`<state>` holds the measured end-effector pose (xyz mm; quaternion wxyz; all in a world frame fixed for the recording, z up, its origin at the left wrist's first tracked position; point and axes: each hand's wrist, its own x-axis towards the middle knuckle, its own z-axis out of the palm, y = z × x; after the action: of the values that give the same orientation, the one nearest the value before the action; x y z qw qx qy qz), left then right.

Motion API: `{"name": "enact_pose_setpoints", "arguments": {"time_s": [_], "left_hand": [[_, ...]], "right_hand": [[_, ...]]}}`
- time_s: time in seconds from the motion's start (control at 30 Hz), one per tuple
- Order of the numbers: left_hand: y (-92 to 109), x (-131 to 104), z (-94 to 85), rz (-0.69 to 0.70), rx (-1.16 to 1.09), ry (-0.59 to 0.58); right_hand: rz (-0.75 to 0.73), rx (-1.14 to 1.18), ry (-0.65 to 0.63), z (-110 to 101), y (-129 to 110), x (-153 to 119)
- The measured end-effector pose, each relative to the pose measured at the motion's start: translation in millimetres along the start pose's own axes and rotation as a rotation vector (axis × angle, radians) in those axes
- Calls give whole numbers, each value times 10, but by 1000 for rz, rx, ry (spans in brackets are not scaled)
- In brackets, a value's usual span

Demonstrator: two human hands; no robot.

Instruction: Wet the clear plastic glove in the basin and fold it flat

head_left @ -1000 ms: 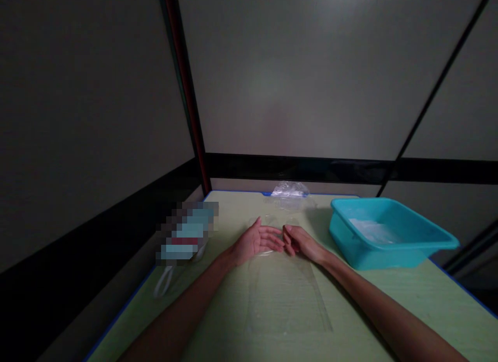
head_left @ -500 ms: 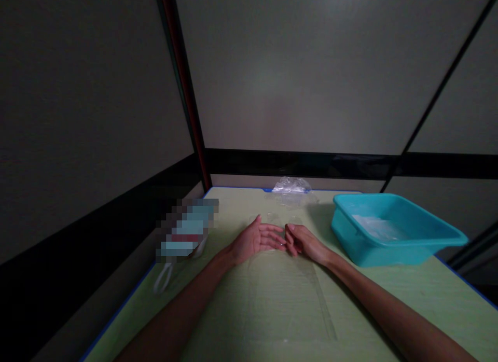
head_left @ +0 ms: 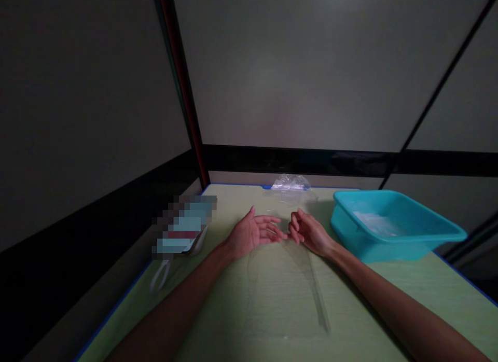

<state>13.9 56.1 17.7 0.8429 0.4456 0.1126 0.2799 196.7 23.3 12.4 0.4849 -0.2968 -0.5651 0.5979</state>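
The left hand (head_left: 252, 236) had its fingers loosely spread; the right hand's (head_left: 311, 233) were curled, gripping or not I couldn't tell. A clear, flat plastic bag (head_left: 284, 294) lay at six o'clock from them on the pale-green bench (head_left: 436, 284).

camera: one, head-worn. viewpoint: above the near side of the table (head_left: 447, 295), at the person's own eye side. facing: forward and tipped down, tabletop filling the lower part, panelled wall (head_left: 291, 77) the upper. nearness: forearms closest, cut by the bottom edge; left hand (head_left: 247, 236) and right hand (head_left: 312, 236) farther off, just below mid-frame.
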Motion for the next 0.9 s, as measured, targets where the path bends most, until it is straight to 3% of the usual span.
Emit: {"name": "enact_pose_setpoints", "arguments": {"time_s": [0.47,0.67,0.9], "left_hand": [[-58,51,72,-37,-41,-21],[-86,83,59,-71,27,-28],[-23,50,53,-28,-40,31]], "right_hand": [[143,94,-112,-21,55,-21],[142,164,-93,-78,62,6],[93,306,-68,-129,-70,2]]}}
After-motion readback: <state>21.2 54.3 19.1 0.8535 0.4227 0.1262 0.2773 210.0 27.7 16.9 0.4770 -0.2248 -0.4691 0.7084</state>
